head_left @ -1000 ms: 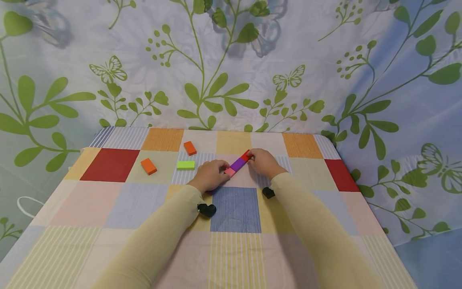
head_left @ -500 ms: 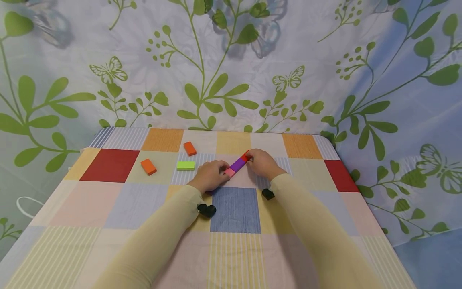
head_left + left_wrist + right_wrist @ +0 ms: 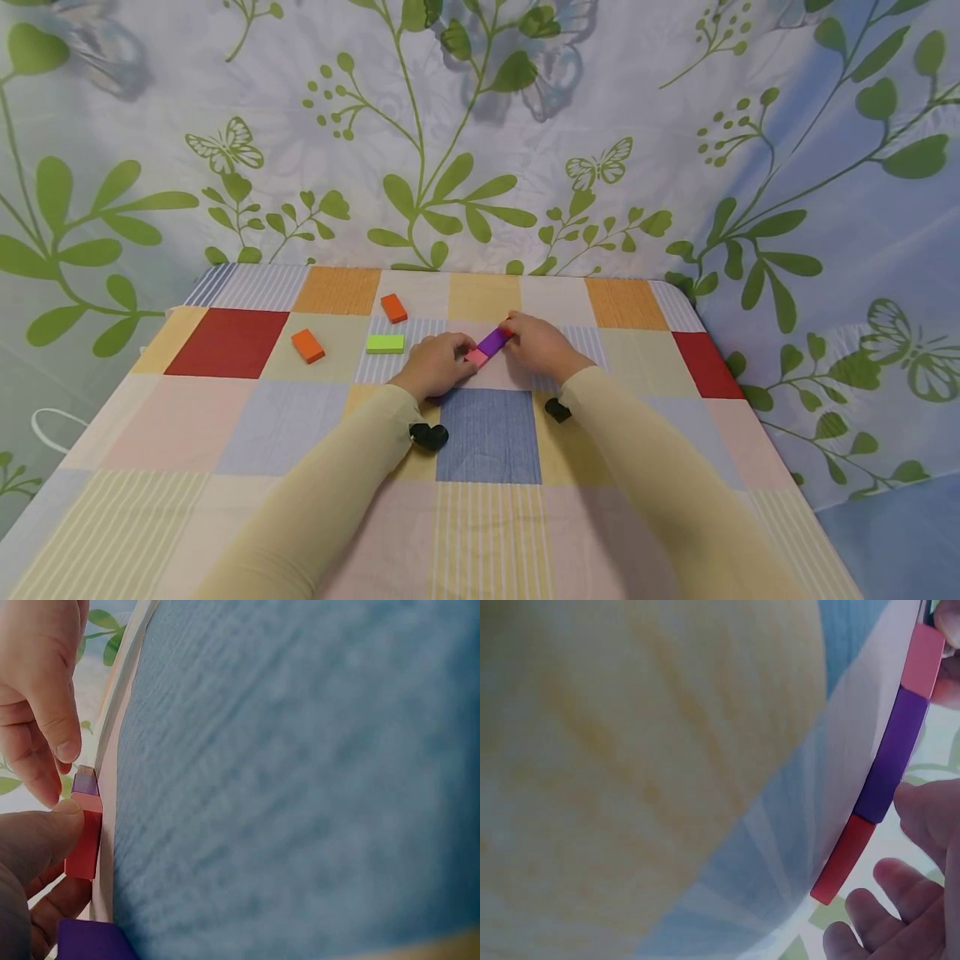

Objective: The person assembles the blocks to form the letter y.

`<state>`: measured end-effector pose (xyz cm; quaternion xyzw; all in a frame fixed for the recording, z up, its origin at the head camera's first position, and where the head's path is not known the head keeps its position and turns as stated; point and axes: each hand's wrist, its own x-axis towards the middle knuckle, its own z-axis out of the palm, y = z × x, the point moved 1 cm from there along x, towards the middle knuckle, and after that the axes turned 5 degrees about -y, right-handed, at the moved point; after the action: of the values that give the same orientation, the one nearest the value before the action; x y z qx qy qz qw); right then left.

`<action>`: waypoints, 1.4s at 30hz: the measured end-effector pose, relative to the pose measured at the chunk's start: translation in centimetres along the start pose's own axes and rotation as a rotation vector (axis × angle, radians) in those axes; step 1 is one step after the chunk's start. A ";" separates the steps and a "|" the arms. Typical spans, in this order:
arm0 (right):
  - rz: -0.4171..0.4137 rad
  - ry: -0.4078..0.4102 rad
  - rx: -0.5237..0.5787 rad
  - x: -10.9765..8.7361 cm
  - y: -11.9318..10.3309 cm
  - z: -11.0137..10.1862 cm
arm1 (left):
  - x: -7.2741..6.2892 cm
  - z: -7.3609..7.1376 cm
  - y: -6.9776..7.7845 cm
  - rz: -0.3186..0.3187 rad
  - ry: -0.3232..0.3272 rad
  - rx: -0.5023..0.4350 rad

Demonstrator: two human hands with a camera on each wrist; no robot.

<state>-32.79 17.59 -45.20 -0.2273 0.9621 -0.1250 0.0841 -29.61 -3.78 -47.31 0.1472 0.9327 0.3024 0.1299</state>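
A pink block (image 3: 476, 357), a purple block (image 3: 492, 342) and a red block (image 3: 844, 859) lie end to end in a slanting row on the patchwork cloth. My left hand (image 3: 437, 365) pinches the pink block at the near end, its thumb (image 3: 64, 817) on the block in the left wrist view. My right hand (image 3: 542, 343) is at the other end, covering most of the red block in the head view. In the right wrist view its thumb tip (image 3: 906, 793) is right at the purple block's edge, while the other fingers (image 3: 870, 919) are loosely bent, apart from the red block.
Two orange blocks (image 3: 308, 346) and a lime green block (image 3: 386, 343) lie left of the hands. Another purple block (image 3: 94, 941) is close under the left wrist. A patterned curtain (image 3: 465, 142) hangs behind the table's far edge.
My right hand has shifted slightly left and nearer along the row, from the red block's far end toward the purple block, hiding more of the red one. The left hand stays put.
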 end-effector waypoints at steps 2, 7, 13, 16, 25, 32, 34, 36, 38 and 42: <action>-0.010 -0.029 -0.011 -0.2 -0.2 0.1 | 0.1 0.0 0.0 0.005 0.003 0.008; -0.040 -0.086 -0.030 -0.8 -0.6 0.4 | 0.1 0.0 0.0 0.006 0.005 0.018; -0.053 -0.156 -0.067 -1.3 -1.0 0.8 | 0.0 0.1 0.1 -0.001 0.002 0.009; -0.073 -0.171 -0.063 -1.4 -1.1 0.8 | -0.1 0.0 0.2 0.000 0.005 0.005; -0.090 -0.190 -0.054 -1.8 -1.1 0.7 | -0.1 0.0 0.2 0.005 0.003 0.002; -0.097 -0.207 -0.039 -2.0 -1.0 0.8 | 0.0 -0.1 0.1 -0.003 -0.011 -0.002; -0.095 -0.216 -0.030 -2.0 -0.9 0.8 | 0.0 -0.1 0.2 -0.002 -0.016 -0.004; -0.087 -0.228 -0.018 -2.1 -0.9 0.7 | 0.0 -0.2 0.1 0.004 -0.020 0.000; -0.086 -0.233 -0.014 -2.1 -0.8 0.7 | 0.0 -0.3 0.0 0.012 -0.024 0.005; -0.096 -0.234 -0.013 -2.1 -0.7 0.8 | -0.1 -0.8 -0.1 0.037 -0.022 -0.025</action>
<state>-30.49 17.84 -45.53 -0.2867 0.9345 -0.0950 0.1883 -29.76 -4.32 -46.75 0.1661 0.9246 0.3147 0.1361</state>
